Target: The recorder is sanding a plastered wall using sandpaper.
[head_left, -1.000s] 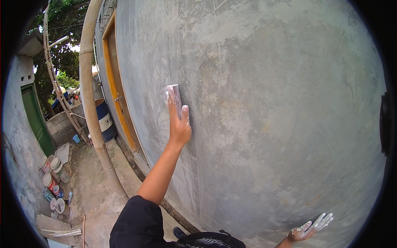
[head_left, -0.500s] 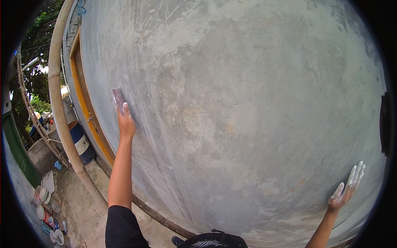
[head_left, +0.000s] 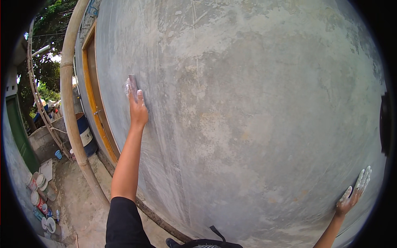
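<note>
Trowel (head_left: 132, 86) stands upright against the wall (head_left: 256, 124), gripped by the left hand (head_left: 137, 109), now farther right; the right hand (head_left: 354, 194) lies open-palmed on plaster.

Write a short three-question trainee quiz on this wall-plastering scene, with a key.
1. True or false: the left hand presses a flat trowel against the grey wall.
2. What does the right hand do? A) grips a bucket B) rests open on the wall C) holds a brush
3. What stands left of the orange door frame?

Key: 1 true. 2 B. 3 A bamboo pole.
</note>
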A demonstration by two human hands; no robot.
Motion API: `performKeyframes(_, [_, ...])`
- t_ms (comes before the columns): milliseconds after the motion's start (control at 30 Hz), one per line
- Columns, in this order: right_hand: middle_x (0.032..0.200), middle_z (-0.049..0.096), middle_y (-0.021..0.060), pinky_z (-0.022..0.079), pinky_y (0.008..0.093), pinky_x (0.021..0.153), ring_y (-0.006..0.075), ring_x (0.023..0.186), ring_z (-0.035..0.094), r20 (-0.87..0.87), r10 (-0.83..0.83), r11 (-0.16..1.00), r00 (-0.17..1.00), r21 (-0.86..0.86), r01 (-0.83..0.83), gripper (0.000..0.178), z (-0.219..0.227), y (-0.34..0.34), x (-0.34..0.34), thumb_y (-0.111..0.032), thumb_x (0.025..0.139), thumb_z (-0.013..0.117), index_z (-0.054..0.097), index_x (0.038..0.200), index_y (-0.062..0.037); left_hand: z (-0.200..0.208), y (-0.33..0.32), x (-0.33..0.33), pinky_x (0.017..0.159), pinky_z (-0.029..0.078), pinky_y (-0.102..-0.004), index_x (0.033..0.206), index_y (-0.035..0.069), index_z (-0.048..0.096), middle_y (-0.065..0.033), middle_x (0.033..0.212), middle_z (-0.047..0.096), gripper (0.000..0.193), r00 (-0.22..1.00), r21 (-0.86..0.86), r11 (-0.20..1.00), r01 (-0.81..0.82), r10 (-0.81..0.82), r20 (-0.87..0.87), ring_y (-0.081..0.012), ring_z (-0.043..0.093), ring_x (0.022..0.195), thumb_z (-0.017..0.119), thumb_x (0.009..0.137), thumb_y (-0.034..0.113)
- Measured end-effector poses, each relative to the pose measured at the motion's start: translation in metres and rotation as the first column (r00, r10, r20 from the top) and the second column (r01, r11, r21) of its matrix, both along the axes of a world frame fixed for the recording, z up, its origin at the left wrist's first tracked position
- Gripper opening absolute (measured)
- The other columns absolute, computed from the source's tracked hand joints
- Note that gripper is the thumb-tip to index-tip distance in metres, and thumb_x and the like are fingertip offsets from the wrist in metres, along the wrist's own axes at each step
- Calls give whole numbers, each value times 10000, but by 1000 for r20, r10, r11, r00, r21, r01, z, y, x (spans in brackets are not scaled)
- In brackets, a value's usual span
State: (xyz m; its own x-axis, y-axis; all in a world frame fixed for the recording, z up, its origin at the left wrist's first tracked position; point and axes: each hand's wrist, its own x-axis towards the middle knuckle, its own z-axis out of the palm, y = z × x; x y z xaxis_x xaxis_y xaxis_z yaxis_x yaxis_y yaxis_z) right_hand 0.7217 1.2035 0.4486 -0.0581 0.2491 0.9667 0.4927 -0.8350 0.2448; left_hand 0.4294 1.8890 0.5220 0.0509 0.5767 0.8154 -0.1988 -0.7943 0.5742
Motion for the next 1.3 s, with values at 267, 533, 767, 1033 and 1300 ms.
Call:
performKeyframes(267, [1521, 369, 248, 209, 503, 1186, 402, 1430, 322, -1, 4, 1000, 1000, -22, -4, 529, -3, -1, -2, -183, 986, 349, 400, 1442, 81, 8, 2, -1, 1154, 225, -354, 1454, -74, 347, -230, 1465, 417, 679, 991, 13, 991, -136, 136, -7, -317, 358, 1392, 354, 1049, 471])
performKeyframes(533, [1528, 365, 232, 214, 489, 1184, 396, 1430, 319, 5, -4, 1000, 1000, -31, 4, 517, -2, -5, 1, -177, 992, 355, 403, 1441, 75, -5, -31, 12, 1185, 188, -394, 1491, -38, 306, -227, 1543, 330, 621, 957, 366, 895, -256, 289, -37, -356, 280, 1446, 373, 1052, 397])
performKeyframes(767, [1534, 367, 214, 216, 467, 1179, 381, 1431, 324, -36, 20, 999, 999, 28, -19, 502, -18, -9, 9, -162, 995, 363, 410, 1440, 65, -4, -23, 10, 1169, 208, -384, 1472, -56, 326, -231, 1508, 372, 644, 977, 223, 955, -196, 209, -38, -350, 316, 1422, 361, 1050, 429])
performKeyframes(1033, [1530, 372, 219, 223, 472, 1179, 384, 1431, 322, 15, 17, 1000, 1000, 7, -17, 504, -11, -4, 3, -145, 988, 366, 407, 1446, 62, 3, -2, 7, 1137, 261, -369, 1431, -86, 377, -244, 1441, 452, 695, 993, -13, 993, -114, 114, 20, -345, 401, 1365, 346, 1045, 491])
performKeyframes(1300, [1530, 391, 190, 233, 428, 1165, 357, 1425, 344, 5, 14, 998, 1000, 57, -14, 469, -28, -14, 19, -129, 996, 387, 438, 1426, 51, 0, -55, 21, 1191, 167, -371, 1488, -48, 303, -235, 1542, 325, 637, 978, 365, 909, -200, 207, 20, -346, 244, 1465, 353, 1054, 416])
